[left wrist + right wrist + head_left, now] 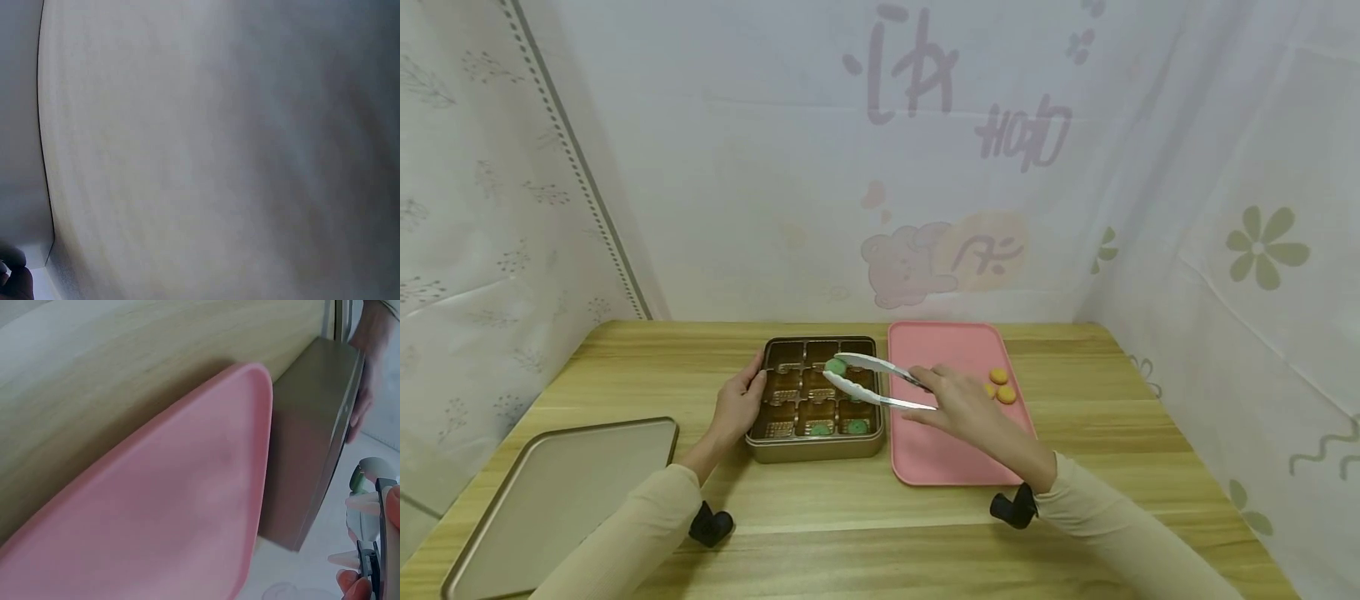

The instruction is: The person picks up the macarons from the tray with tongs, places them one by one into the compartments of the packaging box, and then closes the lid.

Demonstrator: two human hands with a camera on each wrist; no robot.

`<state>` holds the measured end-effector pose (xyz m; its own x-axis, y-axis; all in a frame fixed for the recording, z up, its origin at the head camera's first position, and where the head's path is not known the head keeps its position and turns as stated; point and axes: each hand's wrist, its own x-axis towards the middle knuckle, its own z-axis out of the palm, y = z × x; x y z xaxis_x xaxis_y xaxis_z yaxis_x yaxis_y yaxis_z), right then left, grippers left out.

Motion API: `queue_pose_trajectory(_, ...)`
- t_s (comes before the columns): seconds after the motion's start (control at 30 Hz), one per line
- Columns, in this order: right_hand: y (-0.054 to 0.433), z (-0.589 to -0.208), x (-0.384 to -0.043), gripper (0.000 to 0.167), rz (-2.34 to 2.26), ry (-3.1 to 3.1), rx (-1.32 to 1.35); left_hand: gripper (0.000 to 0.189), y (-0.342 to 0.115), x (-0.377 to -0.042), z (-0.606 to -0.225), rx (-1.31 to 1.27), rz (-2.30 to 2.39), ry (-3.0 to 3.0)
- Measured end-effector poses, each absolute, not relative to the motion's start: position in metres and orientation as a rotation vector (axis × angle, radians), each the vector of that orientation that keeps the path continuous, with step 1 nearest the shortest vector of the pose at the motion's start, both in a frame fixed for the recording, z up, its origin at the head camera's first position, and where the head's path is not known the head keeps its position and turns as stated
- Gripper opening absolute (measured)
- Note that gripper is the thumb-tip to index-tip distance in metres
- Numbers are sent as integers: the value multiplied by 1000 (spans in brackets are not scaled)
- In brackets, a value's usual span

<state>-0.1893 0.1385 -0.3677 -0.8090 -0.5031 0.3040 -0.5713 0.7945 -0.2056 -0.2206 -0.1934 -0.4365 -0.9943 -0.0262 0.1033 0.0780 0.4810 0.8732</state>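
Observation:
My right hand (958, 404) grips white-tipped tongs (868, 362) over the tin box. Between the tong tips is a round green cookie (835, 367), held above the middle row of compartments. My left hand (739, 404) holds the left rim of the brown-gold tin box (816, 450), which has a clear divided insert. Other green cookies (857, 427) lie in compartments at the front and right of the box. In the right wrist view the tongs (369, 503) appear at the right edge, beyond the tin's side (300, 444).
A pink tray (951, 462) lies right of the box, with several yellow cookies (1005, 394) near its right edge. At the left front lies a flat gold lid (572, 492). A white patterned cloth (775, 208) hangs behind the wooden table (820, 542).

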Motion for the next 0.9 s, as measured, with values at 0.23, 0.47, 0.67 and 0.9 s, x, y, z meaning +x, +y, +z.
queue_pose_trajectory(0.23,119,-371,-194,46,408,-2810,887,48,-194,-221,-436,-66,-1553,-2620)
queue_pose_trajectory(0.47,113,-373,-199,48,437,-2858,912,48,-194,-220,-437,-67,-1558,-2623)
queue_pose_trajectory(0.67,112,-373,-200,52,472,-2891,883,48,-194,-220,-437,-38,-1549,-2631)
queue_pose_trajectory(0.9,113,-375,-199,48,493,-2896,866,48,-194,-220,-436,-29,-1544,-2638)
